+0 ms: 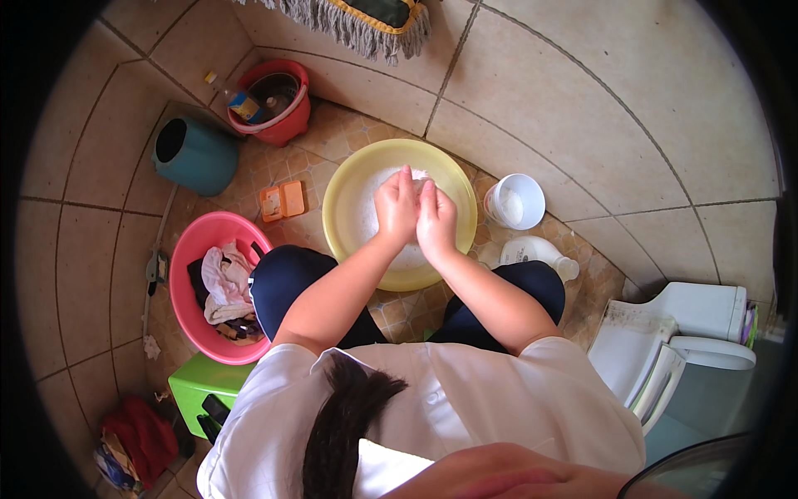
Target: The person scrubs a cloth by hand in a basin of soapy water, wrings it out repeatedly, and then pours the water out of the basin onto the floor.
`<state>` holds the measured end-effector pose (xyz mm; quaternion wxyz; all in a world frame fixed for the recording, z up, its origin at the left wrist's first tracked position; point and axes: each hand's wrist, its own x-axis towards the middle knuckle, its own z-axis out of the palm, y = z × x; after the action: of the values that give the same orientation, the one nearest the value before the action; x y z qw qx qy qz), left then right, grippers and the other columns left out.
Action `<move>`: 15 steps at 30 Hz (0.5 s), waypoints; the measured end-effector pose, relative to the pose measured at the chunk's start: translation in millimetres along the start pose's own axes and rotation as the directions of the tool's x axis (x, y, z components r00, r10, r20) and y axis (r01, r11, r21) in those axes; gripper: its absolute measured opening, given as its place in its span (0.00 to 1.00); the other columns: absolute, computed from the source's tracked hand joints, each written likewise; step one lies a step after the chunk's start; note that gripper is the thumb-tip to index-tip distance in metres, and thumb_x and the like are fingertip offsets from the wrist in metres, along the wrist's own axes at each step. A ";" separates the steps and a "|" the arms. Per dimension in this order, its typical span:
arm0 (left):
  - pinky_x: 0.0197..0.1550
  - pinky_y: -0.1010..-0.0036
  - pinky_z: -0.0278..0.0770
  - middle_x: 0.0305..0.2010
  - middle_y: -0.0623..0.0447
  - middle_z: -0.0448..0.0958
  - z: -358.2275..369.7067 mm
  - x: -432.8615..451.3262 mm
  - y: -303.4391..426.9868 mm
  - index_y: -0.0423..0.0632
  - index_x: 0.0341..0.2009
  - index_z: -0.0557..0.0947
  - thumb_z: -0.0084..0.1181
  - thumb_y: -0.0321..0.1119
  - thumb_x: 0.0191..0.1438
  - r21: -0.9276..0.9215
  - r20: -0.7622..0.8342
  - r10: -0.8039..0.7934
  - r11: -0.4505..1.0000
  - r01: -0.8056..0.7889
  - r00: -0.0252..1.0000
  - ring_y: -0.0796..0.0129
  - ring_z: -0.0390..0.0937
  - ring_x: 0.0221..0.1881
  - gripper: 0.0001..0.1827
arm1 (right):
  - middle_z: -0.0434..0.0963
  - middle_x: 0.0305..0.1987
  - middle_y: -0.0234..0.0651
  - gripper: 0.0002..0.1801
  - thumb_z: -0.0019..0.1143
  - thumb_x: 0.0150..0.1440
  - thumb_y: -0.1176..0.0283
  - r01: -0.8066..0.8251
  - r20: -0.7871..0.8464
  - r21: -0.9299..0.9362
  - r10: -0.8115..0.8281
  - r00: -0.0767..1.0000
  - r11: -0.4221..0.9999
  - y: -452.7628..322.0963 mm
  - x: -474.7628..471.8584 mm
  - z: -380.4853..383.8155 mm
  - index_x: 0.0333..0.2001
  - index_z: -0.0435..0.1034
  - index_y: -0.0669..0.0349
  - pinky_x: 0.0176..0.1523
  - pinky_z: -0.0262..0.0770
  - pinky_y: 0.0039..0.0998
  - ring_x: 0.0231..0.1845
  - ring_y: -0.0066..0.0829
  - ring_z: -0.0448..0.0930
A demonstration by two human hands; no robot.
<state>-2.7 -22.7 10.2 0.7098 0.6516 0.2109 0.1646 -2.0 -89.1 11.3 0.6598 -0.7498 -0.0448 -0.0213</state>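
A round yellow plastic basin stands on the tiled floor in front of me, with whitish, sudsy contents inside. My left hand and my right hand are held close together over the basin, thumbs up. Between and just beyond them shows a bit of wet white cloth or foam; which of the two I cannot tell. The fingers curl inward around it and are partly hidden by the backs of the hands.
A pink tub with clothes stands at the left, near an open orange soap box. Right of the basin are a white tub of white powder and a white jug. Further back are a red bucket and a teal bin.
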 end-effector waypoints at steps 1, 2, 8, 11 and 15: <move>0.20 0.69 0.63 0.11 0.46 0.68 -0.5 -4.1 -0.8 0.40 0.14 0.71 0.38 0.38 0.54 0.003 -0.004 -0.004 1.000 0.004 1.000 0.64 0.65 0.13 0.21 | 0.68 0.16 0.34 0.20 0.36 0.57 0.64 -0.098 0.067 0.042 0.095 0.993 0.994 -4.4 -0.8 -1.3 0.19 0.64 0.67 0.27 0.63 0.26 0.20 0.22 0.66; 0.20 0.68 0.64 0.12 0.46 0.68 1.0 -12.3 -1.8 0.40 0.14 0.72 0.38 0.38 0.53 0.087 0.008 0.044 0.995 -0.045 0.999 0.63 0.66 0.14 0.21 | 0.67 0.15 0.32 0.20 0.36 0.57 0.64 -0.134 0.020 0.083 0.133 0.991 0.987 -9.2 4.1 -1.9 0.18 0.62 0.66 0.25 0.62 0.25 0.19 0.21 0.65; 0.21 0.68 0.64 0.10 0.47 0.67 0.8 -21.7 1.3 0.40 0.13 0.71 0.39 0.38 0.53 0.165 0.053 -0.033 0.986 0.024 0.998 0.63 0.65 0.13 0.21 | 0.65 0.12 0.29 0.22 0.35 0.57 0.62 -0.224 -0.069 0.096 0.231 0.971 0.970 -16.3 14.6 -3.3 0.15 0.61 0.62 0.22 0.59 0.22 0.17 0.18 0.64; 0.19 0.69 0.62 0.09 0.49 0.66 -2.1 -2.1 -16.2 0.40 0.15 0.70 0.38 0.41 0.55 -0.164 -0.039 -0.096 0.982 0.089 0.995 0.68 0.65 0.13 0.22 | 0.66 0.14 0.30 0.21 0.37 0.56 0.62 -0.172 0.046 0.120 0.168 0.985 0.978 1.5 -5.6 4.5 0.16 0.62 0.64 0.24 0.60 0.24 0.18 0.20 0.65; 0.13 0.80 0.59 0.12 0.55 0.66 9.6 -33.4 4.9 0.41 0.17 0.70 0.39 0.38 0.55 -0.025 0.151 -0.154 0.987 0.159 0.977 0.78 0.60 0.10 0.19 | 0.64 0.15 0.29 0.20 0.37 0.56 0.61 -0.401 -0.097 0.281 0.442 0.892 0.872 20.8 39.3 -12.5 0.17 0.61 0.62 0.21 0.57 0.24 0.17 0.20 0.63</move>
<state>-26.1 -47.4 18.5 0.7461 0.6303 0.2050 0.0632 39.4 -102.5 -4.0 0.7402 -0.6466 0.1703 0.0701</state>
